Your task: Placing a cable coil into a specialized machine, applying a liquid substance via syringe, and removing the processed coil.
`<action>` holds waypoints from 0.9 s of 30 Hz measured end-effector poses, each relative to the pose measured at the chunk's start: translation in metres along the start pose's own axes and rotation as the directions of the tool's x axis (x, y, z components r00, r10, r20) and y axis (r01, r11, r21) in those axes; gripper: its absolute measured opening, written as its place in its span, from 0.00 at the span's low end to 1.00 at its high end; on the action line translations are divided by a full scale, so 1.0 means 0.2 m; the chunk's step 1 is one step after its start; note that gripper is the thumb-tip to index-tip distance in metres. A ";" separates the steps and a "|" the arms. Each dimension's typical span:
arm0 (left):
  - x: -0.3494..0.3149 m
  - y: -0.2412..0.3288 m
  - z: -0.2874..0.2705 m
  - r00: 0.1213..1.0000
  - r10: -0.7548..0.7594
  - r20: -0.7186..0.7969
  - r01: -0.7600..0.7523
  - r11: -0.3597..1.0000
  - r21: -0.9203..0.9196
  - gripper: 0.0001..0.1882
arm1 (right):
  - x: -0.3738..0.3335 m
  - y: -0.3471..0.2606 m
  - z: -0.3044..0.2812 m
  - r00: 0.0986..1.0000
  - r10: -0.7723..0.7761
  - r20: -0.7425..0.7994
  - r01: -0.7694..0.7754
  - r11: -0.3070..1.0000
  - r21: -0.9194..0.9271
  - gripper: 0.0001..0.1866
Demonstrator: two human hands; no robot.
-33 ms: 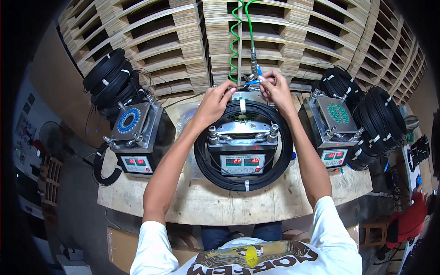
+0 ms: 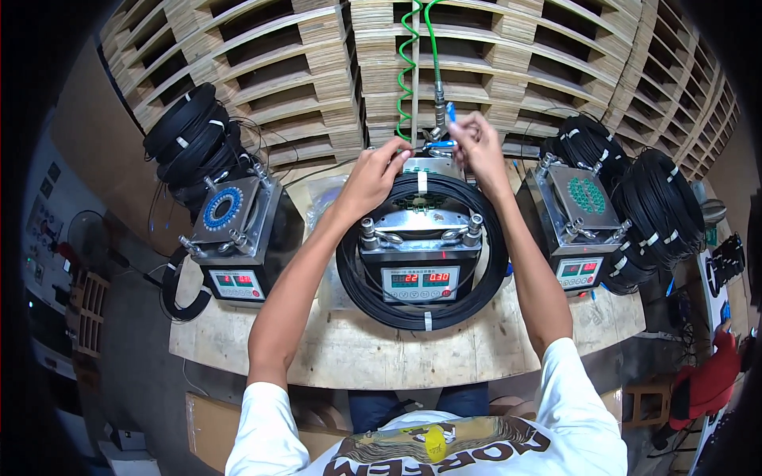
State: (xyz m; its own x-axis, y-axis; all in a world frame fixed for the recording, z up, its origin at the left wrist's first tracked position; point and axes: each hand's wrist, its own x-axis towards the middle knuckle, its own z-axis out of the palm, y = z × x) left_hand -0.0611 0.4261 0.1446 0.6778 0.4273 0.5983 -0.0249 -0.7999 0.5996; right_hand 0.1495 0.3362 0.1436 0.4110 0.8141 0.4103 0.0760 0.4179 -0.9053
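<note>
Hard to make out: the thin cable end between the two hands is tiny and partly hidden by fingers, so how it runs can't be told. The far side of the middle machine (image 2: 421,238) is covered by the hands, and the person's lap is cut off at the lower edge.

Left hand (image 2: 373,174) has its grip pinched together at the fingertips, on what looks like the thin cable end (too small to be sure). Right hand (image 2: 476,143) has its grip clamped on a small blue connector (image 2: 450,111), held up above the back of the machine, just beside a metal fitting (image 2: 437,103) on a green coiled hose (image 2: 409,71).

Black cable coil (image 2: 421,313) lies round the middle machine on the wooden worktop (image 2: 357,349), w/ white ties at front and back. Similar machines sit left (image 2: 238,230) and right (image 2: 575,218), each w/ black coil stacks nearby. Wooden pallets (image 2: 262,47) stand behind.
</note>
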 end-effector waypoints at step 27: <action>0.22 -0.16 -0.25 0.968 -0.163 0.191 0.206 0.950 -0.234 0.19 | 0.14 -0.12 -0.23 0.983 -0.142 0.117 0.180 0.878 -0.443 0.17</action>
State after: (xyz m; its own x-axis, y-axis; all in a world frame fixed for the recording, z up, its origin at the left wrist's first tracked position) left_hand -0.0677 0.4914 0.1783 0.8007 0.4635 0.3795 -0.0558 -0.5731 0.8176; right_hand 0.2016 0.3308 0.1723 0.2866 0.7878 0.5451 0.5433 0.3350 -0.7698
